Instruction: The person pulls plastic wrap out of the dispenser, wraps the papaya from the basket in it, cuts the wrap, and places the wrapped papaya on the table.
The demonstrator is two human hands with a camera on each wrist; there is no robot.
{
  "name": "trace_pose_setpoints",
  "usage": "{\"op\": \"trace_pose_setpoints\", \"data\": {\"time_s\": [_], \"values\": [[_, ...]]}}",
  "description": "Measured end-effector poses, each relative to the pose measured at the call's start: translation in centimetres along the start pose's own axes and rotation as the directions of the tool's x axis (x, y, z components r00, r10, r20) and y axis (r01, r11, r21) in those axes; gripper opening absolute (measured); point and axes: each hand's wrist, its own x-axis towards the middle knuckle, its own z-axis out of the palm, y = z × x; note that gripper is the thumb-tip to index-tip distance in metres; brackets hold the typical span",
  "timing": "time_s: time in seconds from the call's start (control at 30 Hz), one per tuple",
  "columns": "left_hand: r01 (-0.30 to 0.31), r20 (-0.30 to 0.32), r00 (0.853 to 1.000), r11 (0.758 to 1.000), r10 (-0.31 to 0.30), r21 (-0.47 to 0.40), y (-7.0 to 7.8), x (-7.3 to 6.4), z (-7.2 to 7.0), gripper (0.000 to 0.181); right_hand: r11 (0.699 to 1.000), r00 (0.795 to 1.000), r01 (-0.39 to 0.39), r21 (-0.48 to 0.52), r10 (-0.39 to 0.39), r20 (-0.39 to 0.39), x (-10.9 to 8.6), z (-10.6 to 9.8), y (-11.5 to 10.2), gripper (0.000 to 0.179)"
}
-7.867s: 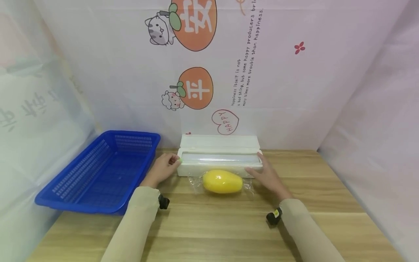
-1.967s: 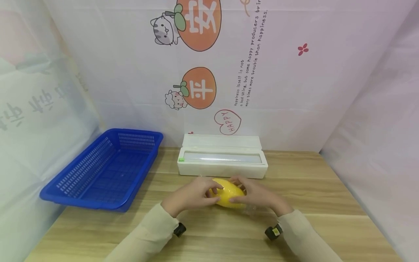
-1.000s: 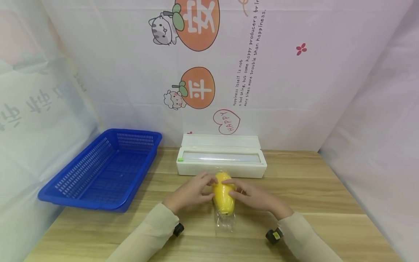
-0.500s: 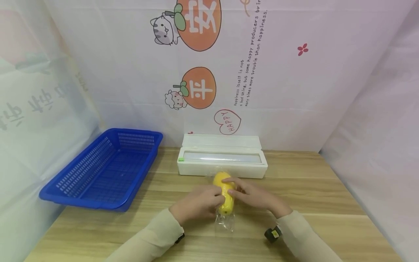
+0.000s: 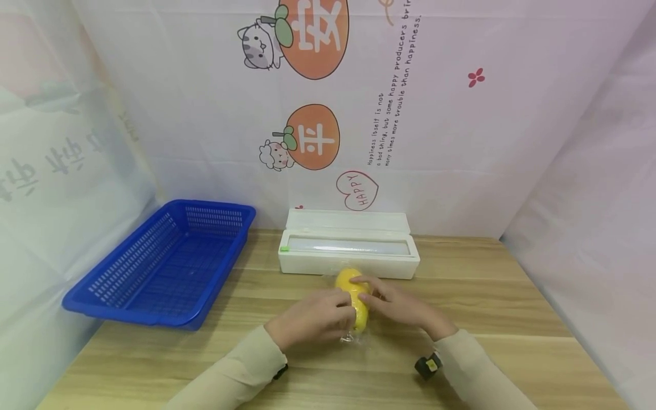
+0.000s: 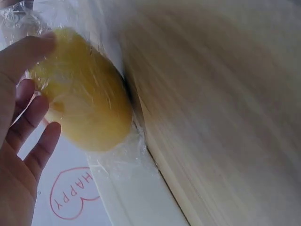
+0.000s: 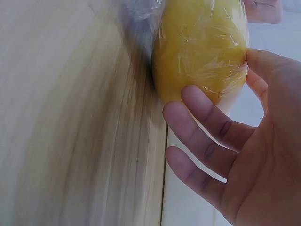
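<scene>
A yellow oval fruit (image 5: 361,312), wrapped in clear cling film (image 5: 353,338), lies lengthwise on the table between both hands. My left hand (image 5: 314,319) is at its left side towards the near end, fingers bent. In the left wrist view, the left thumb lies on the wrapped fruit (image 6: 89,99) and loose film sticks out past both ends. My right hand (image 5: 402,306) holds the fruit from the right, thumb and index finger on its side. The right wrist view shows the film wrinkled over the fruit (image 7: 202,47); the other right fingers are spread beside it.
Right behind the fruit stands a long white cling film box (image 5: 348,266), lid up, with a green slider (image 5: 285,249) at its left end. A blue slotted basket (image 5: 128,315) sits at the left. Printed cloth (image 5: 435,142) hangs behind the wooden table (image 5: 487,307).
The hands have gone from the box to the fruit, which has turned from crosswise to lengthwise. Over the last second, my left hand has slid along it towards the near end; the right stays.
</scene>
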Motion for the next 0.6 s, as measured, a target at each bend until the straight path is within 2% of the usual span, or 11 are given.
{"op": "trace_pose_setpoints", "data": {"time_s": [0.17, 0.3, 0.4, 0.47, 0.53, 0.6], "values": [[0.077, 0.027, 0.997, 0.984, -0.073, -0.161, -0.41, -0.27, -0.61, 0.019, 1.0, 1.0, 0.005, -0.013, -0.005, -0.008, 0.08, 0.07, 0.12, 0.045], [0.175, 0.085, 0.984, 0.938, -0.157, -0.299, -0.59, -0.23, -0.86, 0.018, 0.999, 1.0, 0.005, -0.033, -0.005, -0.009, 0.06, 0.13, 0.12, 0.046], [0.249, 0.132, 0.967, 0.907, -0.216, -0.34, -0.71, -0.3, -0.75, 0.021, 0.999, 1.0, 0.013, -0.037, -0.013, 0.001, -0.1, 0.13, 0.12, 0.045], [0.266, 0.141, 0.963, 0.901, -0.23, -0.342, -0.72, -0.4, -0.72, 0.024, 0.999, 1.0, 0.019, -0.04, -0.018, 0.014, -0.23, 0.1, 0.17, 0.045], [0.254, 0.132, 0.966, 0.905, -0.221, -0.343, -0.76, -0.5, -0.63, 0.026, 0.999, 0.999, 0.03, -0.033, -0.029, 0.028, -0.29, 0.07, 0.26, 0.047], [0.242, 0.121, 0.97, 0.904, -0.212, -0.352, -0.77, -0.63, -0.55, 0.027, 0.997, 0.998, 0.052, -0.048, -0.05, 0.044, -0.29, 0.09, 0.39, 0.058]]}}
